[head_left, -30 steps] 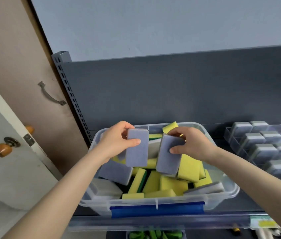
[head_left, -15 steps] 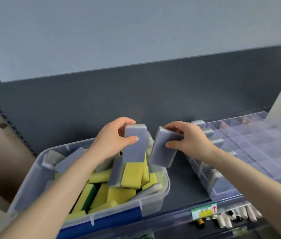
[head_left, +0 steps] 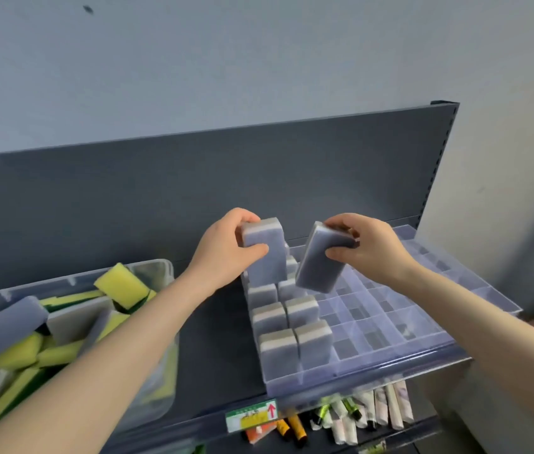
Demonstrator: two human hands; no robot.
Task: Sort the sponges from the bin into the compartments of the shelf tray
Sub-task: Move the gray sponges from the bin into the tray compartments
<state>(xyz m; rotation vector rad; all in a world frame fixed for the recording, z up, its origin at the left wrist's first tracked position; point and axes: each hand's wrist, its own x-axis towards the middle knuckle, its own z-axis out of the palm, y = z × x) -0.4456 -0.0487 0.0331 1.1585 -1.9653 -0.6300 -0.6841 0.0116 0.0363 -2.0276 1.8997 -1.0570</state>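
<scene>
Left hand (head_left: 226, 253) clamped on a grey sponge (head_left: 264, 253), thumb across the near face, fingers behind the top edge; sponge held upright, hanging below the grip, over the back left corner of the shelf tray (head_left: 422, 347). Right hand (head_left: 368, 249) closed on a second grey sponge (head_left: 323, 262), pinched near its upper end, thumb on the near face; sponge tilted, lower end angled down and left, hanging above the compartments just right of the filled columns. Two held sponges near each other but apart. In the tray's left two columns, grey sponges standing on edge (head_left: 295, 339), packed side by side; compartments to the right bare. Tray resting on the dark shelf (head_left: 219, 352). At left on the same shelf, a clear bin (head_left: 160, 270) holding yellow-green sponges (head_left: 121, 285) and grey ones mixed in a heap. Below the shelf edge, a label with a red arrow (head_left: 252, 416).
</scene>
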